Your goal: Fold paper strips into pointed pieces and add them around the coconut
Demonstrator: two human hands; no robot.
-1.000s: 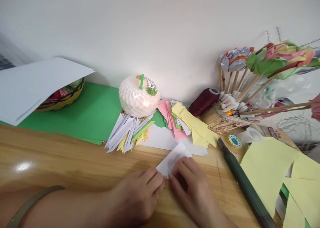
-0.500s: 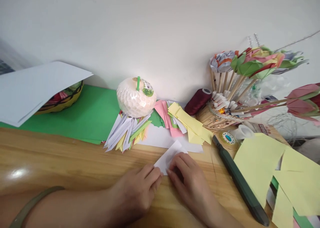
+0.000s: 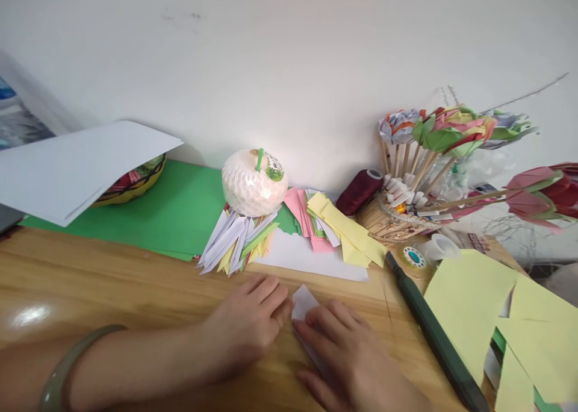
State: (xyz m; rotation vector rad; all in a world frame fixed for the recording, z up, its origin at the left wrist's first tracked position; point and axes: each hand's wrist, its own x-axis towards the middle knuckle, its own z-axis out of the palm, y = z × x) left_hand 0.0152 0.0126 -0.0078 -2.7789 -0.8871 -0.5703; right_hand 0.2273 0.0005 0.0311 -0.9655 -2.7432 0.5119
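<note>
A small white piece of paper (image 3: 303, 302) with a pointed top lies on the wooden table, partly hidden beneath my right hand (image 3: 345, 346). The fingers of that hand are bent over the paper, with the thumb apart below and its lower edge showing between them. Just left of the paper is my left hand (image 3: 257, 315), its fingers curled together near the paper's left edge; whether it pinches anything is hidden. A greenish bangle (image 3: 67, 364) circles the left wrist.
Behind the hands are folded strips (image 3: 232, 240), a white textured ball (image 3: 254, 183) and yellow strips (image 3: 347, 225). A dark green cutter (image 3: 433, 333) and yellow sheets (image 3: 469, 303) lie right. Paper flowers (image 3: 451, 129) stand behind; green sheets (image 3: 180, 213) lie left.
The white paper has turned and come nearer, now mostly under my right hand. My right hand has spread over it, and my left hand has drawn slightly off its edge. The view has shifted slightly.
</note>
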